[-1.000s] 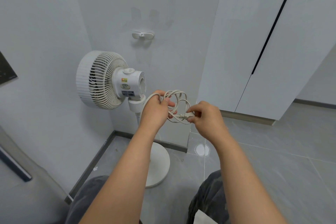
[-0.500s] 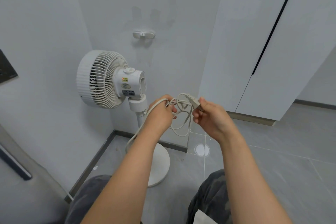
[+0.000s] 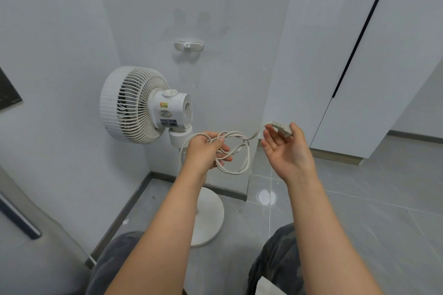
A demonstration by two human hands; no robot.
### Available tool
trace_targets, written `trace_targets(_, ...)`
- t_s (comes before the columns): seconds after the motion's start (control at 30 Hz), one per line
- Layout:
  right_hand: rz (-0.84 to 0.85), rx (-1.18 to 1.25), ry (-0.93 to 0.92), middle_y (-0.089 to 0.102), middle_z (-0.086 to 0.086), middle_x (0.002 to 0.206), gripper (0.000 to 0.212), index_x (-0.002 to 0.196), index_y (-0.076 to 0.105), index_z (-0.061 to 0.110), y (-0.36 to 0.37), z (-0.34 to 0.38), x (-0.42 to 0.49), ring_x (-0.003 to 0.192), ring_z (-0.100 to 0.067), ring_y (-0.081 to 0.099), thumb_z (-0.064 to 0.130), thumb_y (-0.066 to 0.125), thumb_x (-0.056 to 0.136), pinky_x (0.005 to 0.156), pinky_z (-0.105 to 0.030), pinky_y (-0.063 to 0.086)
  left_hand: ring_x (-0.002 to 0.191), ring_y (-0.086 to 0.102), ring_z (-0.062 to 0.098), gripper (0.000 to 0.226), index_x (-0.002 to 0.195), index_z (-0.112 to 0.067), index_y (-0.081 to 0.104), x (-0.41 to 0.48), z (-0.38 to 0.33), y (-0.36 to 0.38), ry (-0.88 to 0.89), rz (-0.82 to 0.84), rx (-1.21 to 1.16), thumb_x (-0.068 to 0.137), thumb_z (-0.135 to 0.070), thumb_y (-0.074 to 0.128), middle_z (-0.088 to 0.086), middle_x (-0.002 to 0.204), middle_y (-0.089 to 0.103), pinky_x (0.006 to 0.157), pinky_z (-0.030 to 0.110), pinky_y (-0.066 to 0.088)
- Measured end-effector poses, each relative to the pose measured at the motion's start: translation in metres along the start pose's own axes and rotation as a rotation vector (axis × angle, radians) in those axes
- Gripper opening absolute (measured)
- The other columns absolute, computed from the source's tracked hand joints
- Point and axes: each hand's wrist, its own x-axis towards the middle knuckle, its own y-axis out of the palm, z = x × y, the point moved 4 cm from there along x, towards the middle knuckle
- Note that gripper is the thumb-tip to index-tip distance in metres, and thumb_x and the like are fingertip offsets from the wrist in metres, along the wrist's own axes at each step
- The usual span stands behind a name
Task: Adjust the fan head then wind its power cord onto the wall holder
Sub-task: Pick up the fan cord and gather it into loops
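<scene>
Power cord point(image 3: 247, 154) is hanging gathered in a few loose loops and is not yet going onto the wall holder point(image 3: 189, 45), which is sitting bare on the wall above the fan head point(image 3: 134, 104). With both grips busy on the cord, I am judging the head adjustment as likely done and the winding as all left to do. Your left grip point(image 3: 206, 148) is curling closed around the bundled loops just beside the fan's neck. Your right grip point(image 3: 285, 148) is pinching the plug point(image 3: 281, 128) between thumb and forefinger, the other fingers spreading loosely. A short span of cord is running between them, well below the holder.
</scene>
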Motion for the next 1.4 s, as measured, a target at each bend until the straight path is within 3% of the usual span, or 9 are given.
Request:
trace_targets(0.1,0.064,0.182,0.048,0.073,-0.010,0.077,0.043,0.086,0.058,0.002,0.002,-0.002,-0.002,0.071,-0.019,0.073,0.036,0.036,0.099,0.086,-0.035,0.052,0.046,0.064,0.010,0.013,0.084,-0.015,0.058,-0.001,0.002,0.001,-0.046,0.051,-0.095,0.095,-0.014,0.050,0.000,0.064,0.063,0.045,0.018,0.045)
trace_targets(0.2,0.053,0.234,0.064,0.061,-0.001,0.052,0.043,0.077,0.052,0.008,0.000,-0.002,0.001,0.045,-0.014,0.063,0.038,0.033,0.100,0.063,-0.030,0.059,0.048,0.065,0.011,0.011,0.087,-0.012,0.058,-0.002,0.003,0.004,-0.046,0.101,-0.084,0.095,-0.016,0.050,-0.005,0.055,0.064,0.046,0.019,0.045)
trace_targets(0.3,0.062,0.132,0.056,0.037,0.005,0.040,0.046,0.070,0.043,0.015,0.000,-0.001,0.001,0.031,-0.009,0.035,0.048,0.028,0.099,0.039,-0.014,0.039,0.045,0.062,0.012,0.014,0.088,-0.010,0.059,-0.004,0.002,0.005,-0.031,0.135,-0.073,0.096,-0.013,0.048,-0.002,0.055,0.062,0.042,0.018,0.042)
trace_targets(0.37,0.090,0.074,0.048,0.031,0.006,0.040,0.048,0.071,0.045,0.016,0.002,0.001,0.000,0.031,-0.008,0.027,0.051,0.028,0.097,0.033,-0.016,0.025,0.040,0.055,0.011,0.017,0.085,-0.009,0.058,-0.004,0.002,0.005,-0.031,0.144,-0.097,0.097,-0.010,0.044,0.000,0.054,0.057,0.038,0.017,0.037)
trace_targets(0.6,0.275,-0.330,0.007,0.039,0.001,0.054,0.022,0.105,0.050,0.011,0.010,0.009,-0.013,0.039,-0.009,0.030,0.018,0.029,0.100,0.041,-0.021,0.025,0.035,0.034,0.005,0.024,0.081,-0.012,0.054,-0.001,0.006,0.005,-0.075,0.112,-0.184,0.098,-0.009,0.038,-0.001,0.051,0.044,0.035,0.014,0.026)
trace_targets(0.8,0.380,-0.802,-0.114,0.052,-0.005,0.065,0.020,0.094,0.052,0.011,0.019,0.013,-0.025,0.047,-0.012,0.035,-0.002,0.038,0.095,0.047,-0.022,0.030,0.033,0.033,0.004,0.024,0.084,-0.013,0.055,-0.001,0.005,0.005,-0.055,0.123,-0.170,0.099,-0.012,0.037,-0.004,0.049,0.044,0.034,0.014,0.026)
trace_targets(0.97,0.433,-1.105,-0.218,0.069,-0.013,0.073,0.031,0.115,0.062,0.012,0.020,0.010,-0.031,0.045,-0.012,0.042,-0.002,0.056,0.089,0.047,-0.020,0.040,0.033,0.031,0.005,0.024,0.086,-0.011,0.057,-0.001,0.004,0.004,-0.015,0.149,-0.103,0.099,-0.013,0.038,-0.004,0.046,0.045,0.035,0.015,0.025)
trace_targets(1.17,0.447,-1.514,-0.259,0.052,0.001,0.073,0.044,0.131,0.053,0.026,0.020,0.006,-0.031,0.047,0.005,0.043,0.002,0.039,0.097,0.052,-0.003,0.035,0.042,0.039,0.008,0.021,0.082,-0.014,0.058,-0.006,0.003,0.004,0.017,0.109,0.065,0.097,-0.012,0.044,-0.001,0.056,0.052,0.041,0.019,0.030)
trace_targets(1.4,0.351,-1.610,-0.351,0.054,0.007,0.071,0.038,0.116,0.066,0.020,0.015,0.007,-0.028,0.059,-0.003,0.047,-0.003,0.051,0.091,0.058,-0.010,0.038,0.039,0.040,0.007,0.025,0.068,-0.014,0.060,-0.008,-0.004,0.000,0.065,-0.021,0.134,0.091,-0.009,0.053,0.002,0.055,0.049,0.036,0.015,0.031)
